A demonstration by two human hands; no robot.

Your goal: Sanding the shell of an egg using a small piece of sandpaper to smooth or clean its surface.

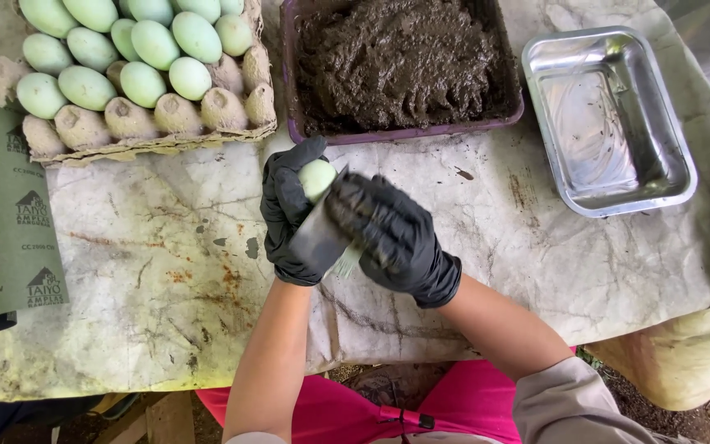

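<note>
Head view: left hand in a black glove grips a pale green egg dead centre, while the right hand is closed on a mud-smeared flat scraper against it. Squeeze too hard and I'd bet that smooth shell cracks. Lumpy dark paste tub at 12 o'clock, pulpy egg tray at 10, shiny metal tray at 2.

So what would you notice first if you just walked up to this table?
Probably the two black-gloved hands in the middle: the left hand holds a pale green egg while the right hand presses on it. Behind them sit a tub of dark mud and, far left, a tray of eggs.
</note>
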